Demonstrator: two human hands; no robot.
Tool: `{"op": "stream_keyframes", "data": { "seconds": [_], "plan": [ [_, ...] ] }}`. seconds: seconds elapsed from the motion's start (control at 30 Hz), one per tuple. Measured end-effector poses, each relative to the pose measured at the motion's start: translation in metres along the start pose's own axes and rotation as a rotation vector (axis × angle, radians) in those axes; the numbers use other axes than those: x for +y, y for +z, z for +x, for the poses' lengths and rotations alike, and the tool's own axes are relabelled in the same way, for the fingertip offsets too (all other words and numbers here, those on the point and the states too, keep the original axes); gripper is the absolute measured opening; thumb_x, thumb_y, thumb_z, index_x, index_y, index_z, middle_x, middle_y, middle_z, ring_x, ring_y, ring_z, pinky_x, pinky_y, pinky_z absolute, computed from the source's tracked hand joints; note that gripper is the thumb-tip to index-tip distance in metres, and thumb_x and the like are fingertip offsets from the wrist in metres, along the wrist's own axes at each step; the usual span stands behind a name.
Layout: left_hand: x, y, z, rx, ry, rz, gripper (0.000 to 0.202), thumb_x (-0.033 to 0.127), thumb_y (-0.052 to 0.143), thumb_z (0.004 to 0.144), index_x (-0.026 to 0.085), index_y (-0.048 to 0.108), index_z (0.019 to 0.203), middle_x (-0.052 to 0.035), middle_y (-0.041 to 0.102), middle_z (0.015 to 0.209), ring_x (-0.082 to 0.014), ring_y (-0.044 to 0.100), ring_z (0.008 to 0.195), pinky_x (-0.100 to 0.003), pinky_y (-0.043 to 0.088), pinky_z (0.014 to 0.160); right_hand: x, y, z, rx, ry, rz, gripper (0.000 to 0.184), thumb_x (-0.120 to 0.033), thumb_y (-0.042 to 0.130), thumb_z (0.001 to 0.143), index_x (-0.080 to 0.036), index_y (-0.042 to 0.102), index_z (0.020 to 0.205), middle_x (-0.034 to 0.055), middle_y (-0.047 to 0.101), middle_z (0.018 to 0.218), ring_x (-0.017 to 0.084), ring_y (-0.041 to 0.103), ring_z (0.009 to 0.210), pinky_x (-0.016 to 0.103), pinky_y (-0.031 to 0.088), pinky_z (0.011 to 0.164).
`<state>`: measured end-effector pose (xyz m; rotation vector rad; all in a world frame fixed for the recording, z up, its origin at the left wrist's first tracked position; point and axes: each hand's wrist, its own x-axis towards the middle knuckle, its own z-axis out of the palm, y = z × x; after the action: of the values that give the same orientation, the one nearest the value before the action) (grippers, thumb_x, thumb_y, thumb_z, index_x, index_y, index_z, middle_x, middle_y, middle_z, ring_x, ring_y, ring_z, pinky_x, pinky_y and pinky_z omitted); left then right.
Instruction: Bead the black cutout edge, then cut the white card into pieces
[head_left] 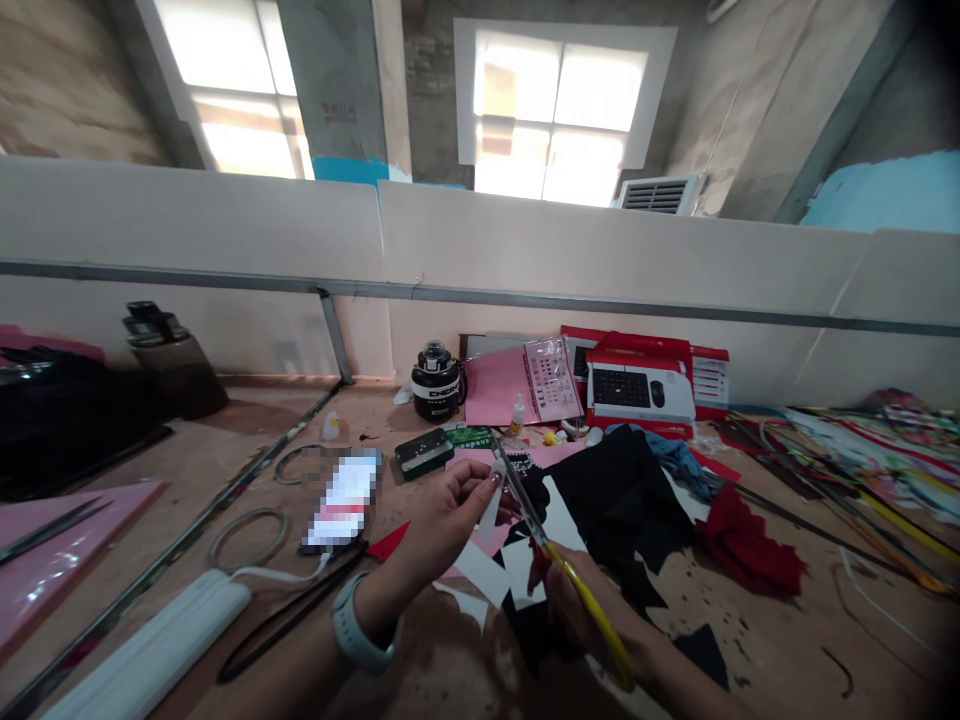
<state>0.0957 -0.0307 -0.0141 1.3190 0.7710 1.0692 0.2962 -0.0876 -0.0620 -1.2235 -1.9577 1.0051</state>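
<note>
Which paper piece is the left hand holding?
The small white piece, pinched beside the scissors; the black sheet and pink sheet lie on the desk.

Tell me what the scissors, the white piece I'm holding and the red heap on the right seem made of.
The scissors: shiny grey metal blades, glossy yellow handles, probably plastic. The white piece: thin, flat, matte sheet with clean cut edges, likely paper or card. The red heap: soft matte cloth, perhaps felt, judging by its rumpled folds.
</note>
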Motion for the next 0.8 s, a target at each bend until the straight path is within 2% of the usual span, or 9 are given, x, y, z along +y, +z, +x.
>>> {"op": "stream_keyframes", "data": {
  "seconds": [0.17, 0.43, 0.6, 0.7, 0.8],
  "plan": [
    [0.003, 0.002, 0.0, -0.004, -0.007, -0.016, 0.024, 0.039, 0.065, 0.085, 0.017, 0.059, 0.093, -0.0011, 0.071, 0.076, -0.0143, 0.068, 0.07, -0.028, 0.054, 0.07, -0.005, -0.001, 0.001, 0.023, -0.013, -0.053, 0.066, -0.072, 0.017, 0.09, -0.017, 0.051, 0.078, 0.003, 0.05, 0.064, 0.014, 0.045, 0.055, 0.024, 0.033, 0.047],
    [0.009, 0.004, 0.0, 0.006, -0.028, -0.035, 0.029, 0.043, 0.068, 0.082, 0.016, 0.058, 0.091, -0.0014, 0.07, 0.075, -0.0141, 0.068, 0.069, -0.026, 0.054, 0.067, -0.005, 0.0, 0.001, 0.028, 0.015, -0.064, 0.068, -0.076, 0.017, 0.088, -0.018, 0.049, 0.075, 0.0003, 0.045, 0.059, 0.012, 0.042, 0.051, 0.023, 0.031, 0.045],
    [0.012, 0.007, -0.002, -0.004, -0.043, -0.04, 0.033, 0.045, 0.067, 0.082, 0.016, 0.054, 0.092, -0.0016, 0.069, 0.077, -0.0145, 0.068, 0.066, -0.029, 0.056, 0.068, -0.005, 0.002, 0.0, 0.04, 0.014, -0.029, 0.063, -0.073, 0.022, 0.089, -0.018, 0.047, 0.072, -0.0003, 0.045, 0.059, 0.011, 0.042, 0.051, 0.022, 0.031, 0.045],
    [0.013, 0.004, -0.002, -0.024, -0.059, -0.007, 0.036, 0.049, 0.063, 0.083, 0.018, 0.052, 0.098, 0.0007, 0.065, 0.076, -0.0143, 0.066, 0.059, -0.028, 0.055, 0.057, -0.001, 0.003, 0.0, 0.055, -0.003, 0.002, 0.062, -0.073, 0.024, 0.089, -0.018, 0.048, 0.072, 0.0, 0.046, 0.061, 0.012, 0.043, 0.052, 0.022, 0.031, 0.045],
    [0.015, -0.006, 0.001, -0.009, -0.095, 0.072, 0.038, 0.05, 0.062, 0.085, 0.018, 0.053, 0.104, 0.0041, 0.058, 0.067, -0.0083, 0.054, 0.049, -0.017, 0.041, 0.042, 0.004, 0.004, 0.0, 0.047, -0.005, 0.031, 0.064, -0.073, 0.021, 0.09, -0.018, 0.05, 0.074, 0.0005, 0.046, 0.061, 0.012, 0.045, 0.053, 0.022, 0.031, 0.045]
  ]
}}
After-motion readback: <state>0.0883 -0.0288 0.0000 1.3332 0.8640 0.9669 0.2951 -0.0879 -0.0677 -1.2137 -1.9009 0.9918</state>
